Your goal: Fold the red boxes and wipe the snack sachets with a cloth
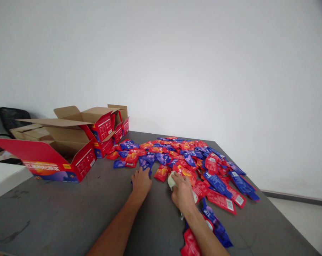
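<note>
A heap of several red and blue snack packets (pixel 189 156) is spread over the right half of a dark grey table (pixel 70 206). My left hand (pixel 141 182) rests knuckles up at the heap's near edge, fingers curled onto a blue packet (pixel 147 167). My right hand (pixel 182 192) lies just to the right, fingers closed around a small white object (pixel 171 180) next to a red packet (pixel 162 173). More packets lie under and beside my right forearm (pixel 203 231).
Open red cardboard boxes (pixel 59 156) with flaps up stand at the back left of the table, more behind them (pixel 107 124). A black chair (pixel 9 121) is at far left, a white wall behind. The table's right edge drops to a pale floor (pixel 304 220).
</note>
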### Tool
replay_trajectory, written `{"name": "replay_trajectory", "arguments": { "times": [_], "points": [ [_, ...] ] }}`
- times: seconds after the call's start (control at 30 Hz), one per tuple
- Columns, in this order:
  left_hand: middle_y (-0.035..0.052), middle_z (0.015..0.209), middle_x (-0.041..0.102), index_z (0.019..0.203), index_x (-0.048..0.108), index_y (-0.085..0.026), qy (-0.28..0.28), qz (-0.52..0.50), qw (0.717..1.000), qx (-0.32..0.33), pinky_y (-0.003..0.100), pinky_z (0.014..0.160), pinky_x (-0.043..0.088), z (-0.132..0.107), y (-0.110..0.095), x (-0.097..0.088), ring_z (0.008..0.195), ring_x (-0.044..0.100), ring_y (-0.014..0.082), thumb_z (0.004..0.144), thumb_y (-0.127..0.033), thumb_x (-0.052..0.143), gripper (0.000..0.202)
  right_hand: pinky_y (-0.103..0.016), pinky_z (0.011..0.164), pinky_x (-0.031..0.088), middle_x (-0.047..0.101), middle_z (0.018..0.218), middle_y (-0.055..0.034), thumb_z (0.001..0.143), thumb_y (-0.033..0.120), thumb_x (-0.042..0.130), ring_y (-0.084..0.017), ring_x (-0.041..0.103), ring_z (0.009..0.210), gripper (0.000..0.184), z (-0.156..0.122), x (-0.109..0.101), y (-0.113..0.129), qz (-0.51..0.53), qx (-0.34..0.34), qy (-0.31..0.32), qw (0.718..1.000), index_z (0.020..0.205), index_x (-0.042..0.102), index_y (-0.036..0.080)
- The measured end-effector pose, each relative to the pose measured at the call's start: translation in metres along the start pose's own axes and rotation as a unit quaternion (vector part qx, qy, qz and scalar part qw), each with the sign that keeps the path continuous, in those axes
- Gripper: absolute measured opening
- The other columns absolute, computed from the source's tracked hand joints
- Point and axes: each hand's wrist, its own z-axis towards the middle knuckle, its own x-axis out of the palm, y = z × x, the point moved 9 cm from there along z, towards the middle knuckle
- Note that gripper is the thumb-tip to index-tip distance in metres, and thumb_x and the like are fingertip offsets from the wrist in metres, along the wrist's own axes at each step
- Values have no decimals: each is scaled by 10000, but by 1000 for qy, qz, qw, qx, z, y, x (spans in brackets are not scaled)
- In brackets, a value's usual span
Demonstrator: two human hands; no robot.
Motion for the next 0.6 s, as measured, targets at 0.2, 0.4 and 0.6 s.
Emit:
{"name": "replay_trajectory", "arguments": {
  "times": [0.2, 0.4, 0.6],
  "points": [
    [209, 1269, 588, 1130, 689, -180, -56, 57, 995, -56, 580, 999, 298, 3, 20, -13, 1243, 436, 417, 812, -215, 532, 356, -451, 885, 470, 667, 1280, -87, 678, -15, 520, -284, 620, 973, 532, -2, 1, -2, -1, -17, -30, 999, 1120, 704, 218],
    [155, 1462, 501, 1271, 644, -205, 15, -177, 971, 162, 476, 1157, 188, 0, -32, 19, 1424, 308, 338, 899, -294, 478, 418, -463, 926, 464, 666, 1280, -96, 679, -16, 521, -297, 614, 1058, 540, -2, 0, 2, -19, -26, -24, 999, 1139, 699, 203],
    [149, 1372, 575, 1214, 659, -242, 96, -226, 942, 229, 494, 1125, 225, -17, -59, 36, 1335, 426, 348, 837, -325, 581, 394, -484, 958, 458, 662, 1287, -103, 695, -9, 519, -312, 606, 1066, 531, -2, 1, -2, -2, -7, -22, 1000, 1155, 699, 185]
  ]
}}
